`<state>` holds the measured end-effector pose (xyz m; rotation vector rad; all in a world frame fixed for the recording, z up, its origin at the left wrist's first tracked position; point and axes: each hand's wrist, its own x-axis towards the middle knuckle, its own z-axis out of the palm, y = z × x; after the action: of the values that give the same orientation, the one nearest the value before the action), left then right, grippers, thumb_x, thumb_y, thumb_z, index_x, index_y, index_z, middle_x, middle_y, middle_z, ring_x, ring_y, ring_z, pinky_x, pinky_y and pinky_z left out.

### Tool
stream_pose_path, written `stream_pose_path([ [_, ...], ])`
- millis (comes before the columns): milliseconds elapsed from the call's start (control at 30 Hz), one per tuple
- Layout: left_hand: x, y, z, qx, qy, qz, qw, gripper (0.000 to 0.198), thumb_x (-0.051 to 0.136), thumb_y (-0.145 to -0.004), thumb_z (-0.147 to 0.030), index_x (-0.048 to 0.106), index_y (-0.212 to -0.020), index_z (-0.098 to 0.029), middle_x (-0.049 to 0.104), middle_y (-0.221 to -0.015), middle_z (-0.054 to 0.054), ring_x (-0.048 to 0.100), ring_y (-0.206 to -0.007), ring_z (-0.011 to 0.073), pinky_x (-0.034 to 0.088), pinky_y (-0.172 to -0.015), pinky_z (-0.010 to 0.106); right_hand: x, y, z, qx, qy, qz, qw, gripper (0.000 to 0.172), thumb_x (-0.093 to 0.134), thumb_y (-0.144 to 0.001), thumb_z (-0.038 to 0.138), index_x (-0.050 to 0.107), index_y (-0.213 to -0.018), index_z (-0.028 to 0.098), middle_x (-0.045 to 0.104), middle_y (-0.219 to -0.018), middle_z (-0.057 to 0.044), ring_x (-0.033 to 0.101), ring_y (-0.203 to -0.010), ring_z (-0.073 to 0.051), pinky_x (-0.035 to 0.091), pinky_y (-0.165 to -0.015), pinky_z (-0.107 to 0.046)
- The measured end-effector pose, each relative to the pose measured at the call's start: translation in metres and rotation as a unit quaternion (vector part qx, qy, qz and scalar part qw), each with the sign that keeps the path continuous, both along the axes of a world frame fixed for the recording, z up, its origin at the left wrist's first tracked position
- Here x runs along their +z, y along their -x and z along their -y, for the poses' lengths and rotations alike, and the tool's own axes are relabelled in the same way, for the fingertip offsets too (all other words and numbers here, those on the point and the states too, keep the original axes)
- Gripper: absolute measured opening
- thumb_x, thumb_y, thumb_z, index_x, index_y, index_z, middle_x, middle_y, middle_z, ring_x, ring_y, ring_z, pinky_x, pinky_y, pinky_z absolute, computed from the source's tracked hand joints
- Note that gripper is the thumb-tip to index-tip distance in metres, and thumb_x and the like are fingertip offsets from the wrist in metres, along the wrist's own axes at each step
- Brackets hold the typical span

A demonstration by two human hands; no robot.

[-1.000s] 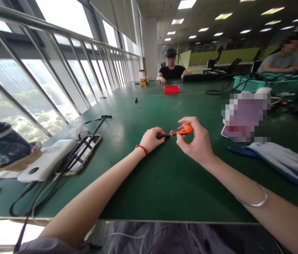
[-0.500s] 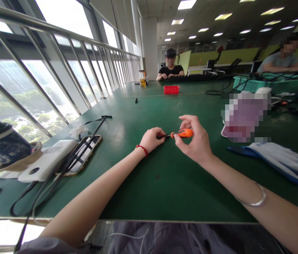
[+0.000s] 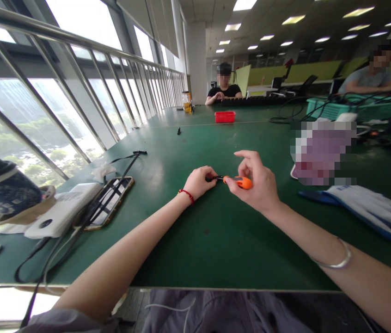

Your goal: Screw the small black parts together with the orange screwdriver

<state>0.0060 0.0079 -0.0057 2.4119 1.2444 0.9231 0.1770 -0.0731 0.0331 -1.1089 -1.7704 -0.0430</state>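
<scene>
Glossy green tabletop (image 3: 212, 259) lies beneath the left hand (image 3: 199, 181), pinching a small black piece (image 3: 210, 178), and right hand (image 3: 260, 186), pinching an orange-and-black-handled screwdriver (image 3: 242, 182); tilting could make it slip.

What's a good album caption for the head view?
Left hand pinches a black piece; right hand holds an orange screwdriver.

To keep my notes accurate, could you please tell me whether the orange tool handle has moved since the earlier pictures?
Yes, the orange handle swung slightly toward the table's near edge, away from the unmoved red bin.
</scene>
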Motion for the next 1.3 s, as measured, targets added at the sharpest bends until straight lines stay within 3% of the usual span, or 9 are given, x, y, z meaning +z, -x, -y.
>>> stream_pose_path([
  [100,-0.0003,0.0002,-0.0003,-0.001,-0.003,-0.001,1.000,0.009,0.059,-0.069,-0.016,0.065,-0.075,-0.016,0.066,-0.077,0.001,0.059,-0.073,0.0132,0.048,-0.069,0.024,-0.0001,0.0010,0.0014,0.005,0.034,0.016,0.999,0.020,0.056,-0.075,0.040,0.058,-0.082,0.021,0.050,-0.049,0.005,0.048,-0.045,-0.012,0.036,-0.048,-0.024],
  [200,-0.0007,0.0004,-0.0009,0.002,-0.004,-0.002,1.000,0.007,0.059,-0.069,-0.016,0.065,-0.074,-0.016,0.065,-0.075,0.000,0.059,-0.072,0.0131,0.048,-0.068,0.024,-0.0007,0.0013,0.0012,0.021,-0.004,0.013,1.000,0.016,0.054,-0.077,0.033,0.058,-0.087,0.021,0.058,-0.061,0.001,0.054,-0.053,-0.013,0.040,-0.053,-0.025],
  [333,-0.0010,0.0004,-0.0011,0.001,-0.002,0.002,1.000,0.008,0.059,-0.068,-0.016,0.065,-0.074,-0.016,0.066,-0.076,0.001,0.058,-0.071,0.0131,0.048,-0.068,0.023,-0.0002,0.0002,-0.0002,0.009,-0.063,-0.010,0.998,0.042,0.058,-0.070,0.028,0.050,-0.110,0.019,0.061,-0.090,-0.006,0.059,-0.074,-0.018,0.046,-0.061,-0.027],
  [500,-0.0020,0.0002,-0.0013,0.002,-0.006,0.010,1.000,0.007,0.059,-0.069,-0.018,0.064,-0.074,-0.016,0.065,-0.075,0.001,0.058,-0.071,0.0130,0.048,-0.068,0.024,0.0016,-0.0006,0.0012,-0.013,0.020,0.003,1.000,0.023,0.057,-0.075,0.040,0.057,-0.088,0.021,0.049,-0.050,0.005,0.047,-0.044,-0.012,0.036,-0.049,-0.025],
  [600,-0.0024,0.0004,-0.0018,0.003,-0.006,0.009,1.000,0.007,0.059,-0.069,-0.018,0.064,-0.073,-0.016,0.065,-0.075,0.001,0.058,-0.071,0.0129,0.048,-0.068,0.024,0.0010,-0.0007,0.0013,0.005,0.005,0.005,1.000,0.016,0.053,-0.079,0.036,0.057,-0.083,0.022,0.051,-0.052,0.004,0.050,-0.047,-0.013,0.037,-0.050,-0.025],
  [767,-0.0021,0.0008,-0.0020,0.000,-0.007,0.007,1.000,0.008,0.059,-0.069,-0.017,0.065,-0.074,-0.016,0.065,-0.076,0.001,0.058,-0.071,0.0131,0.047,-0.067,0.024,0.0013,-0.0005,-0.0008,0.007,-0.050,-0.022,0.998,0.045,0.059,-0.070,0.030,0.048,-0.112,0.019,0.059,-0.087,-0.005,0.059,-0.074,-0.018,0.046,-0.062,-0.028],
  [1033,-0.0027,0.0005,-0.0018,0.004,-0.011,0.005,1.000,0.007,0.059,-0.070,-0.018,0.065,-0.074,-0.016,0.066,-0.075,0.000,0.059,-0.071,0.0129,0.047,-0.068,0.024,0.0008,0.0010,0.0018,-0.002,0.021,0.005,1.000,0.018,0.054,-0.078,0.036,0.059,-0.084,0.020,0.051,-0.052,0.004,0.050,-0.048,-0.013,0.039,-0.052,-0.026],
  [1200,-0.0023,0.0006,-0.0018,0.006,-0.007,0.002,1.000,0.008,0.060,-0.068,-0.017,0.065,-0.074,-0.017,0.066,-0.076,0.000,0.059,-0.072,0.0131,0.047,-0.067,0.023,0.0012,0.0007,0.0000,-0.002,-0.033,-0.025,0.999,0.050,0.058,-0.069,0.032,0.045,-0.116,0.018,0.060,-0.089,-0.005,0.059,-0.074,-0.018,0.045,-0.059,-0.028],
  [1300,-0.0026,0.0005,-0.0021,0.007,-0.011,0.002,1.000,0.007,0.059,-0.069,-0.017,0.065,-0.074,-0.016,0.066,-0.076,0.000,0.059,-0.071,0.0128,0.047,-0.067,0.023,0.0033,0.0000,0.0003,-0.042,0.033,-0.022,0.998,0.046,0.059,-0.071,0.042,0.049,-0.109,0.019,0.055,-0.063,0.003,0.054,-0.054,-0.016,0.040,-0.051,-0.026],
])
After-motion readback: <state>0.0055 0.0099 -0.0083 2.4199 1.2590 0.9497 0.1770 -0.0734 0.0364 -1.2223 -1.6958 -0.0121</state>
